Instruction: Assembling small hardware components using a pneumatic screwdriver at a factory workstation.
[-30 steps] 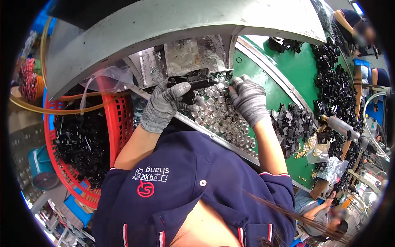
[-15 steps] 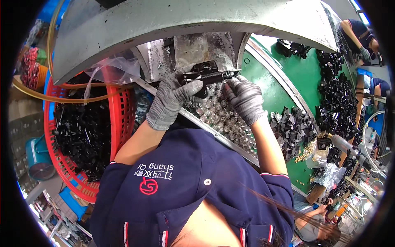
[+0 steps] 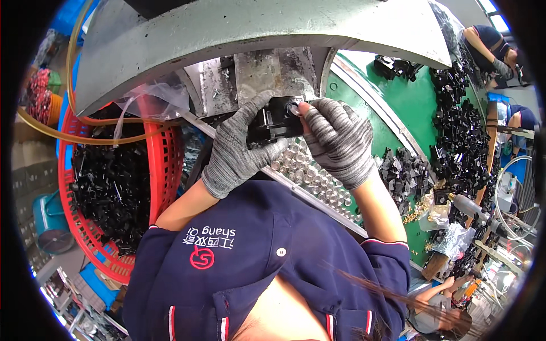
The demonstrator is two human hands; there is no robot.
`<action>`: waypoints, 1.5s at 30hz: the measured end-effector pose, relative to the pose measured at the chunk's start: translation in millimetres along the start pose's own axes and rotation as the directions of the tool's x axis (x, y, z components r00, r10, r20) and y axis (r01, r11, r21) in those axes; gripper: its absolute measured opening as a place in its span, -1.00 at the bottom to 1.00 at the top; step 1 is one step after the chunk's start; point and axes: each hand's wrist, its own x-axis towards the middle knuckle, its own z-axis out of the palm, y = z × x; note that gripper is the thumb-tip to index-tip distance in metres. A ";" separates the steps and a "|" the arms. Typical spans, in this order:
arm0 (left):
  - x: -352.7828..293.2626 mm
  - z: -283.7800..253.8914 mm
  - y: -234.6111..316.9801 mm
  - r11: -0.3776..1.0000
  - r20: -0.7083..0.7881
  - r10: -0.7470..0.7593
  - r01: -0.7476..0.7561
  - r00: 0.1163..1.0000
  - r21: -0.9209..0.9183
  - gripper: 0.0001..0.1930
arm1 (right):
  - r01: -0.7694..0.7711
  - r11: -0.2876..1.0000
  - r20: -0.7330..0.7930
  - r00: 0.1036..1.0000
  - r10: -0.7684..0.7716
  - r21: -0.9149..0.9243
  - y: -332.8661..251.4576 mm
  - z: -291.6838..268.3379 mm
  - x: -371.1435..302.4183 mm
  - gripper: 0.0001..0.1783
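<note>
My left hand (image 3: pixel 234 149), in a grey striped glove, is closed round a black block-shaped part (image 3: pixel 272 126) in front of the metal machine bed. The part has a round opening near its upper right. My right hand (image 3: pixel 341 142), gloved with bare fingertips, pinches a small silvery round piece (image 3: pixel 294 109) against that opening. Whether the piece sits inside or only touches the rim, I cannot tell. Below both hands spreads a heap of small shiny round pieces (image 3: pixel 319 183), like those cups or caps, on the bench.
A big curved grey machine frame (image 3: pixel 261 34) arches over the work. At left stands a red basket (image 3: pixel 153 165) full of black parts. To the right, black parts (image 3: pixel 463 125) lie heaped on the green bench top (image 3: pixel 378 108), near a power screwdriver (image 3: pixel 469 206). Other people work at far right.
The black part has come closer and turned, so the face with its round opening shows. My right hand has risen from the heap's edge to the part, pinching a silvery round piece.
</note>
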 end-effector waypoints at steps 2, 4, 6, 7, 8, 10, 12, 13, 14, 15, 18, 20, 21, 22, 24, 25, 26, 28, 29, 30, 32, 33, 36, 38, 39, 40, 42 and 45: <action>-1.1 -0.4 0.8 1.000 0.004 -0.001 0.001 1.000 -0.023 -0.30 | 0.033 0.999 0.053 0.998 -0.033 -0.011 -0.4 -1.8 2.6 -0.69; -1.9 -0.8 2.3 0.999 0.004 -0.001 0.001 1.000 -0.035 -0.30 | 0.024 0.999 0.037 0.999 -0.025 0.021 -2.5 -2.5 4.8 -0.68; -1.9 -1.8 6.4 0.997 0.022 -0.042 0.043 0.999 -0.065 -0.29 | 0.001 0.996 0.005 1.000 -0.002 0.086 -4.0 -2.5 6.5 -0.68; -1.8 -2.3 7.8 0.995 0.032 -0.063 0.065 0.998 -0.079 -0.29 | 0.002 0.996 0.006 1.000 -0.003 0.086 -3.8 -1.7 6.3 -0.68; -1.5 -2.8 8.3 0.995 0.031 -0.063 0.065 0.998 -0.080 -0.29 | 0.024 0.995 0.007 1.000 -0.025 0.094 -3.3 0.0 5.4 -0.67; -0.4 -3.6 9.6 0.989 0.045 -0.087 0.092 0.995 -0.113 -0.30 | 0.067 0.992 0.008 0.998 -0.068 0.108 -2.0 3.5 3.1 -0.65; 0.6 -5.0 9.8 0.986 0.052 -0.097 0.103 0.994 -0.130 -0.30 | 0.048 0.991 -0.012 0.999 -0.047 0.123 -2.9 8.1 2.0 -0.65; 0.7 -6.4 9.8 0.991 0.043 -0.080 0.084 0.996 -0.102 -0.31 | 0.030 0.990 -0.033 0.999 -0.026 0.140 -4.2 10.9 1.9 -0.64; 0.7 -7.6 10.1 0.995 0.031 -0.063 0.065 0.998 -0.073 -0.31 | 0.016 0.987 -0.053 0.999 -0.007 0.159 -5.3 13.6 2.0 -0.63; 1.6 -8.8 10.4 0.998 0.018 -0.045 0.045 0.999 -0.043 -0.32 | 0.023 0.987 -0.055 0.998 -0.014 0.158 -6.9 16.3 2.7 -0.63; 4.0 -7.5 -4.6 0.987 -0.032 -0.077 0.071 0.997 -0.141 -0.33 | -0.054 0.981 -0.119 0.990 0.078 0.188 -13.4 25.1 6.3 -0.64; 6.1 -8.4 -9.0 0.983 -0.074 -0.070 0.056 0.995 -0.175 -0.34 | -0.094 0.953 -0.171 0.974 0.148 0.288 -17.8 30.8 6.3 -0.65; 12.7 -8.3 -10.2 0.976 -0.115 -0.049 0.024 0.992 -0.214 -0.37 | -0.153 0.910 -0.196 0.950 0.242 0.386 -17.3 35.2 8.2 -0.66; 19.7 -8.1 -11.0 0.968 -0.156 -0.029 -0.012 0.987 -0.252 -0.40 | -0.200 0.853 -0.210 0.919 0.334 0.482 -16.0 39.2 11.8 -0.66; 32.4 -10.2 -16.8 0.958 -0.208 0.011 -0.070 0.978 -0.278 -0.43 | -0.194 0.857 -0.241 0.909 0.340 0.478 -13.7 45.9 21.6 -0.69; 39.0 -11.4 -22.3 0.965 -0.235 0.033 -0.092 0.971 -0.245 -0.46 | -0.211 0.854 -0.254 0.897 0.363 0.475 -12.4 49.4 26.1 -0.71; 44.3 -11.6 -27.3 0.971 -0.260 0.052 -0.110 0.964 -0.214 -0.50 | -0.233 0.850 -0.264 0.883 0.388 0.473 -10.6 52.2 28.3 -0.73; 53.7 -12.8 -35.3 0.974 -0.286 0.083 -0.138 0.954 -0.179 -0.54 | -0.226 0.856 -0.265 0.887 0.378 0.466 1.5 65.5 33.0 -0.77; 56.3 -13.0 -37.5 0.978 -0.286 0.047 -0.102 0.957 -0.180 -0.54 | -0.237 0.855 -0.247 0.891 0.380 0.461 6.5 71.2 36.1 -0.80; 58.6 -13.4 -38.0 0.981 -0.285 0.008 -0.063 0.958 -0.183 -0.53 | -0.249 0.855 -0.229 0.895 0.383 0.455 9.1 73.7 38.2 -0.84; 59.8 -14.8 -39.5 0.982 -0.283 -0.030 -0.025 0.959 -0.186 -0.52 | -0.263 0.844 -0.211 0.894 0.396 0.468 12.4 76.2 37.4 -0.85; 58.3 -15.9 -38.5 0.980 -0.305 0.026 -0.084 0.952 -0.180 -0.52 | -0.282 0.831 -0.189 0.891 0.412 0.480 12.7 75.9 37.7 -0.85; 57.2 -20.6 -36.8 0.967 -0.350 0.130 -0.197 0.927 -0.163 -0.51 | -0.295 0.832 -0.165 0.897 0.411 0.470 10.1 75.5 39.7 -0.85; 59.8 -24.2 -51.2 0.979 -0.315 0.203 -0.204 0.927 0.033 -0.55 | -0.284 0.861 -0.165 0.910 0.381 0.423 7.0 73.9 40.2 -0.83; 61.0 -26.3 -58.8 0.970 -0.288 0.236 -0.206 0.928 0.131 -0.57 | -0.286 0.859 -0.163 0.909 0.383 0.424 8.1 74.9 40.5 -0.83; 63.0 -28.2 -71.5 0.970 -0.288 0.233 -0.203 0.929 0.131 -0.57 | -0.275 0.847 -0.182 0.902 0.391 0.456 11.8 77.8 41.9 -0.82; 68.3 -32.0 -102.7 0.344 -0.151 0.640 -0.105 0.753 0.933 -0.58 | -0.249 0.820 -0.218 0.887 0.407 0.516 19.1 85.8 45.5 -0.81; 72.3 -29.7 -92.6 0.068 -0.031 0.686 -0.021 0.727 0.997 -0.56 | -0.237 0.842 -0.226 0.896 0.382 0.485 29.0 96.1 48.4 -0.81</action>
